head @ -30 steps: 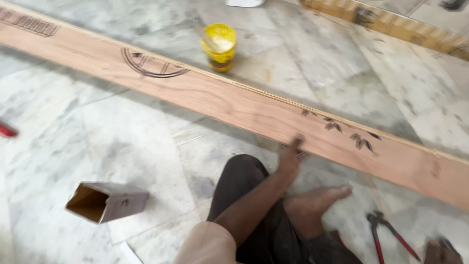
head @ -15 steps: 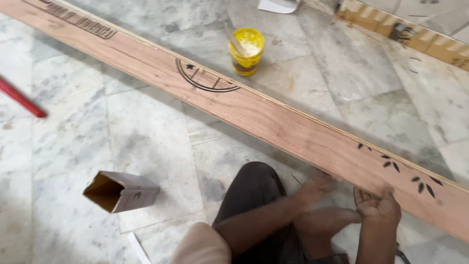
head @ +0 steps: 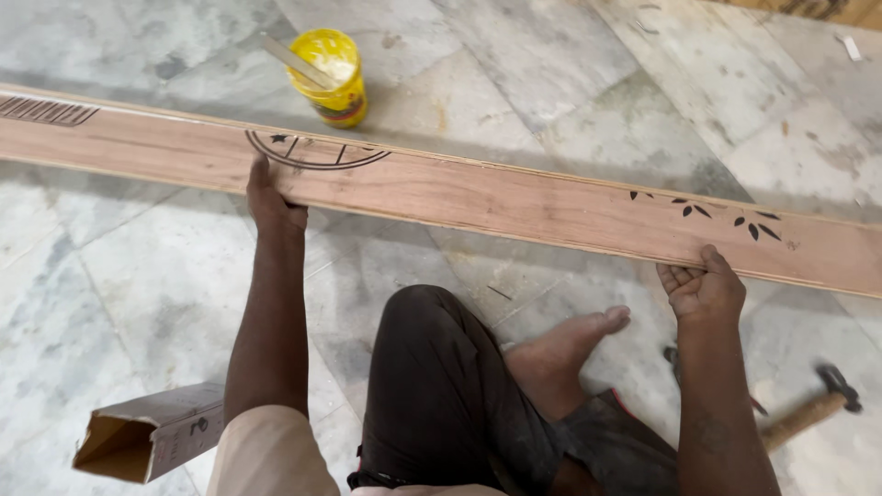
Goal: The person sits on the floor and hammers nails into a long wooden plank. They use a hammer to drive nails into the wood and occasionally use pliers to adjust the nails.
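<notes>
A long reddish wooden plank (head: pixel 478 197) with dark printed marks lies across the marble floor in front of me. My left hand (head: pixel 271 202) grips its near edge by a round dark mark. My right hand (head: pixel 703 283) holds the near edge further right, fingers curled under it, below several small leaf-shaped marks. I sit on the floor with my bent knee (head: pixel 432 349) and bare foot (head: pixel 565 354) between my arms.
A yellow glue can (head: pixel 333 75) with a stick in it stands beyond the plank. An open cardboard box (head: pixel 152 432) lies by my left elbow. A hammer (head: pixel 813 409) lies on the floor by my right forearm, with pliers partly hidden behind my wrist.
My left hand has moved left along the plank to the round mark. My right hand now grips the near edge. The view has shifted right, and the plank lies more level in it.
</notes>
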